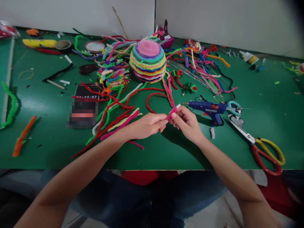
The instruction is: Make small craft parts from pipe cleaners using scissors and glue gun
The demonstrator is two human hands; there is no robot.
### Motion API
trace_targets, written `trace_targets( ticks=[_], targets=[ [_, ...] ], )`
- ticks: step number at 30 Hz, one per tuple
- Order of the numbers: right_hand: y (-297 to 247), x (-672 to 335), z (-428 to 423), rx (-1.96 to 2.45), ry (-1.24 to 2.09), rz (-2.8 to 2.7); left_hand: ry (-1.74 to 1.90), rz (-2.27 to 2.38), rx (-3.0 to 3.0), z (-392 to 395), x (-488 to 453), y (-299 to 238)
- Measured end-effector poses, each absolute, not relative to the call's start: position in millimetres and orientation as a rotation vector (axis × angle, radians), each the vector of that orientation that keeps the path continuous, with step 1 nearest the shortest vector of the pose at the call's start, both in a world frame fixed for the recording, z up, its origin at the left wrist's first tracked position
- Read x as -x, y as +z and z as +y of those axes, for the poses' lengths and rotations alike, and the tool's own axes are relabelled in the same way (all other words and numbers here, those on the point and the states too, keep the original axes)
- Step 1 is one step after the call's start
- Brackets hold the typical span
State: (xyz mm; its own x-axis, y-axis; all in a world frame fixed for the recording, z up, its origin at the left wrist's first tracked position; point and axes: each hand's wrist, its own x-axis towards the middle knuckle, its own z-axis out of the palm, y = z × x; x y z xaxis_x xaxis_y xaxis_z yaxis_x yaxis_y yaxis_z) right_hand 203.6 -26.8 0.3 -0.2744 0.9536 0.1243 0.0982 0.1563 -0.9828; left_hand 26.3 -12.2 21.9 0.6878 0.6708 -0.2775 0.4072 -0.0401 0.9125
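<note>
Pinched between the fingers of both hands is a pink pipe cleaner with a white bit at its upper end. My left hand grips its lower end, while my right hand holds it near the top. Just right of my right hand, a blue glue gun lies on its side, nozzle pointing left. Beyond the hands rests a dome of coiled, striped pipe cleaners, with a pink top. Loose red, pink and pale yellow pipe cleaners lie left of my left hand.
Scissors with red and yellow handles lie at right, overhanging the green table's front edge. A phone showing a timer lies at left. Tape rolls, wire rods and a small white bottle sit farther back.
</note>
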Motion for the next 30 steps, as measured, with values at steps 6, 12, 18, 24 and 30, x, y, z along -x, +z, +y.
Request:
trace_targets(
  ticks=[6,12,18,24,30],
  targets=[
    [0,-204,-30,1.018,1.177,-1.543,0.286,0.843,-1.680,-13,-26,19],
    [-3,-205,-33,1.106,0.929,-1.411,0.367,0.822,-1.747,-12,-26,18],
    [0,-203,-32,1.106,0.770,-1.227,0.339,0.840,-1.786,-10,-24,20],
    [-2,-202,-32,1.115,0.705,-1.280,0.319,0.925,-2.137,-17,-31,15],
    [2,-207,-28,1.129,0.619,-1.246,0.322,1.198,-2.393,-28,-42,11]
  ],
)
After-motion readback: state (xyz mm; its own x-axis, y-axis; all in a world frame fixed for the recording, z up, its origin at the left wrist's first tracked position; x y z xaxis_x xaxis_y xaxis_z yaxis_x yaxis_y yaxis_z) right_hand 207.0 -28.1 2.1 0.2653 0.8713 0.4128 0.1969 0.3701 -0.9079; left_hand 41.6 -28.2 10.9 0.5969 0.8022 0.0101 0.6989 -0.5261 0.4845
